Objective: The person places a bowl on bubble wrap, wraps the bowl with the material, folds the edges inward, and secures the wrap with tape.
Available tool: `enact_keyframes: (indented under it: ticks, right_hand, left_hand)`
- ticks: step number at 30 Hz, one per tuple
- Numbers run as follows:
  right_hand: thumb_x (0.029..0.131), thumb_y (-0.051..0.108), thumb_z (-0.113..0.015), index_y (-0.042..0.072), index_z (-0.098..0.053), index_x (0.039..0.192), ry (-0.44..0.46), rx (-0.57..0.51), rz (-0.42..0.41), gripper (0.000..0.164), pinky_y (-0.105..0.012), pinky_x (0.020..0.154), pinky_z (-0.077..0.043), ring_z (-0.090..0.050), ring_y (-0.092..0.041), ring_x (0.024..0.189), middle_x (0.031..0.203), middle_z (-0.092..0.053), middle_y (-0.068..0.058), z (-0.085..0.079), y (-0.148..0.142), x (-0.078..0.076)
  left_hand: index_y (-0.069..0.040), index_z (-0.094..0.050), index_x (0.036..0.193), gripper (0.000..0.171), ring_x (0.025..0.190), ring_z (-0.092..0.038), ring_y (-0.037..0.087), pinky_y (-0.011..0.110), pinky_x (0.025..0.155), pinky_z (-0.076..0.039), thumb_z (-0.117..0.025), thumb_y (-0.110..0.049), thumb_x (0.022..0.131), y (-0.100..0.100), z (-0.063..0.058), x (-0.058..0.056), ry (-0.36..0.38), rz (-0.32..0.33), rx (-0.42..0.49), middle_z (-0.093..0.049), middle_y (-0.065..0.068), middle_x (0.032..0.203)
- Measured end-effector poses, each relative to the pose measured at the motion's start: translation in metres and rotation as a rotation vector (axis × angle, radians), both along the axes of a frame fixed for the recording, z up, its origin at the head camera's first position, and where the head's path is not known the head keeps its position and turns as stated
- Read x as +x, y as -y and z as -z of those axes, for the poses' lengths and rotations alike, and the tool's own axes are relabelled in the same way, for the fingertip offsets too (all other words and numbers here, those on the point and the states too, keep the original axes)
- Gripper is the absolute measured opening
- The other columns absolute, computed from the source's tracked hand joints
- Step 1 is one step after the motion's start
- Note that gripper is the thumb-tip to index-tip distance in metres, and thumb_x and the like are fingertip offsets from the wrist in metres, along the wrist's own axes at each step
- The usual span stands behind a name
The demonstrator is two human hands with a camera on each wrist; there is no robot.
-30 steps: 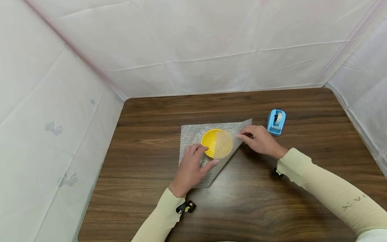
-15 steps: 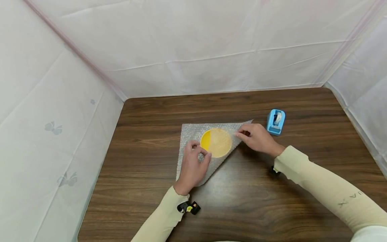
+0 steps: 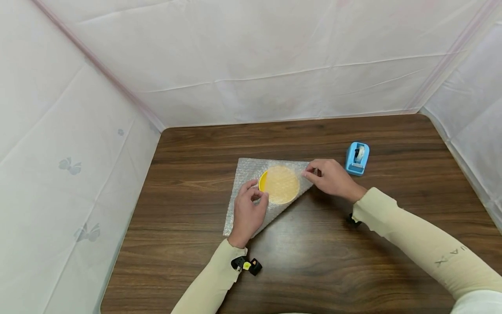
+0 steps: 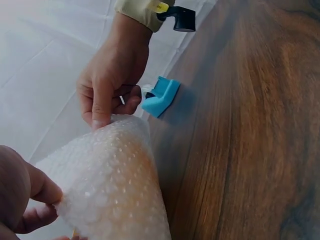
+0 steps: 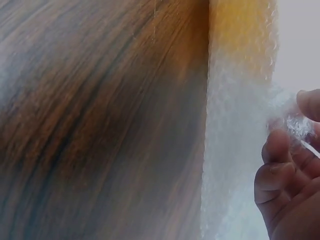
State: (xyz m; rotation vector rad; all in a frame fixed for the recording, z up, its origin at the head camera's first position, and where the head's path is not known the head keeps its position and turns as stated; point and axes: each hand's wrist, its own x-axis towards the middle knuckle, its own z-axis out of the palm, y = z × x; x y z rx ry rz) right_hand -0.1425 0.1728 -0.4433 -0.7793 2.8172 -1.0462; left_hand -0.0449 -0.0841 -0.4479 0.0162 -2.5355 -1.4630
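A yellow bowl (image 3: 262,181) sits on a sheet of bubble wrap (image 3: 249,167). A folded-over flap of the wrap covers most of the bowl, leaving a yellow crescent bare at its left. My left hand (image 3: 249,213) pinches the flap's edge between thumb and finger by the bowl's near-left rim. At the sheet's right side, my right hand (image 3: 333,178) pinches the wrap near the fold. In the right wrist view, crinkled wrap (image 5: 297,125) lies between the right thumb and fingers. The left wrist view shows the flap (image 4: 115,175) stretched between both hands.
A light blue tape dispenser (image 3: 357,158) with a clear roll stands on the brown wood table (image 3: 188,187), just beyond the right hand. White sheeting (image 3: 251,61) hangs behind the table and along both sides.
The left hand has taken hold of the flap's edge and moved slightly up. The flap has spread leftward over more of the bowl. The right hand has shifted slightly left, still pinching the wrap.
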Motion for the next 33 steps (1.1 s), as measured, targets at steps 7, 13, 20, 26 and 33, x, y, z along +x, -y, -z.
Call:
enact_keyframes:
  ticks: [7,13,20,26,33]
  right_hand:
    - [0.101,0.019,-0.069,0.01,-0.076,0.103,0.041,-0.014,0.006,0.011,-0.027,0.057,-0.044,-0.053,-0.015,0.067,0.092,-0.074,-0.005,-0.004,0.007,0.0]
    - [0.104,0.02,-0.065,0.01,-0.074,0.112,0.058,-0.031,0.015,0.016,-0.029,0.058,-0.044,-0.051,-0.016,0.068,0.101,-0.073,-0.006,-0.013,0.013,0.0]
    - [0.106,0.026,-0.061,0.011,-0.074,0.118,0.049,-0.061,0.007,0.023,-0.031,0.061,-0.043,-0.051,-0.017,0.072,0.104,-0.072,-0.004,-0.029,0.026,0.0]
    - [0.103,0.029,-0.067,0.008,-0.072,0.123,0.041,0.024,-0.045,0.03,-0.04,0.073,-0.055,-0.064,-0.022,0.084,0.113,-0.073,-0.006,-0.036,0.045,-0.008]
    - [0.102,0.026,-0.067,0.003,-0.071,0.126,0.097,0.133,-0.082,0.033,-0.048,0.092,-0.057,-0.068,-0.028,0.109,0.119,-0.071,-0.012,-0.029,0.062,-0.019]
  left_hand:
    - [0.0,-0.072,0.079,0.016,0.103,-0.075,0.031,0.039,0.086,-0.063,-0.069,-0.007,0.093,-0.002,0.001,-0.002,0.019,-0.062,0.038,-0.071,0.018,0.128]
    - [-0.003,-0.072,0.076,0.018,0.086,-0.075,0.026,0.034,0.077,-0.061,-0.067,-0.009,0.092,-0.004,0.003,-0.004,0.026,-0.11,0.007,-0.073,0.015,0.126]
    - [-0.004,-0.072,0.075,0.017,0.088,-0.074,0.025,0.039,0.078,-0.058,-0.068,-0.009,0.09,-0.008,0.004,-0.005,0.024,-0.139,0.0,-0.075,0.012,0.119]
    - [-0.004,-0.071,0.077,0.016,0.089,-0.075,0.025,0.04,0.08,-0.058,-0.069,-0.009,0.092,-0.01,0.006,-0.004,0.043,-0.136,0.024,-0.073,0.012,0.119]
    - [-0.004,-0.07,0.079,0.015,0.089,-0.075,0.025,0.038,0.079,-0.06,-0.067,-0.008,0.092,-0.01,0.008,-0.005,0.027,-0.117,0.035,-0.072,0.013,0.121]
